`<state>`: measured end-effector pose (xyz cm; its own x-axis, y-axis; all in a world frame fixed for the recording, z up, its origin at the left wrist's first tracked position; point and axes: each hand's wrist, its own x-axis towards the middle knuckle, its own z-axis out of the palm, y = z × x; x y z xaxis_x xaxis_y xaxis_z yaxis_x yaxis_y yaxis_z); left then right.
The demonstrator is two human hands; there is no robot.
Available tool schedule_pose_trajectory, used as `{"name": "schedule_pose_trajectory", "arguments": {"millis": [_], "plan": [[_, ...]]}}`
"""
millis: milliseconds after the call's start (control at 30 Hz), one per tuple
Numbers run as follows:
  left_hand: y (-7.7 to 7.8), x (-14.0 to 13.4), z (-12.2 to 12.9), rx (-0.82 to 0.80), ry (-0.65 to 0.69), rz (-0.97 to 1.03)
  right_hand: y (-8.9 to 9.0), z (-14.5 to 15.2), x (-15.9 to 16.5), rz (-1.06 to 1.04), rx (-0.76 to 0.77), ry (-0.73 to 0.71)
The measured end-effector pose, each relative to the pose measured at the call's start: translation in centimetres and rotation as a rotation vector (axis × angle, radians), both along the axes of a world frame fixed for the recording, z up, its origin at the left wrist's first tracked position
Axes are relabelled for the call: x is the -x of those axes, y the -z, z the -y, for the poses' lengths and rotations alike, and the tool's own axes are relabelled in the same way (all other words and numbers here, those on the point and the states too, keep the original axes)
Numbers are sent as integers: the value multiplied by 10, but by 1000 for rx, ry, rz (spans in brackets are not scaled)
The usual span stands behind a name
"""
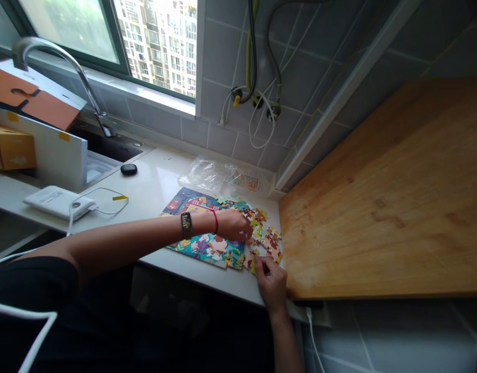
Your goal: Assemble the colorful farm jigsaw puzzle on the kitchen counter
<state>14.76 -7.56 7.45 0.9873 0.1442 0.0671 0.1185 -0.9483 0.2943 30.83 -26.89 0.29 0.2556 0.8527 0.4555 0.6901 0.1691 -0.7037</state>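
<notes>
A partly joined jigsaw puzzle (201, 246) with a colourful picture lies on the white counter. My left hand (234, 225) reaches across it from the left, wearing a dark watch (186, 224) and a red string bracelet (214, 221). Its fingers are bent down and drawn together at the edge of the loose puzzle pieces (271, 242); what they hold, if anything, is hidden. Closer to the counter's front edge, my right hand (272, 282) is curled, thumb and finger pinched at a yellow-green puzzle piece (253, 264).
A wooden board (386, 207) borders the pieces on the right. Crumpled clear plastic (223, 175) lies behind the puzzle. Further left are a white power bank (59, 201) with a cable, a small black case (128, 169), boxes (13, 147) and a sink with a tap (81, 72).
</notes>
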Motion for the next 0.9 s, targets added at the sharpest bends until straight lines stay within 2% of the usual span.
{"name": "schedule_pose_trajectory", "arguments": {"millis": [67,167,267,467,567,900], "plan": [[-5,-21,-28,51,-133,-94,2,0,-2,-19,5,16],[-6,-54,-63,72,-187,-124,5,0,-4,-78,33,47],[-2,-78,-82,107,-216,-138,4,1,-7,-182,73,62],[11,-98,-84,111,-227,-201,4,3,-12,-357,36,160],[16,-102,-82,97,-240,-225,5,3,-13,-386,28,163],[20,-97,-80,82,-213,-232,10,2,-14,-405,69,152]]}}
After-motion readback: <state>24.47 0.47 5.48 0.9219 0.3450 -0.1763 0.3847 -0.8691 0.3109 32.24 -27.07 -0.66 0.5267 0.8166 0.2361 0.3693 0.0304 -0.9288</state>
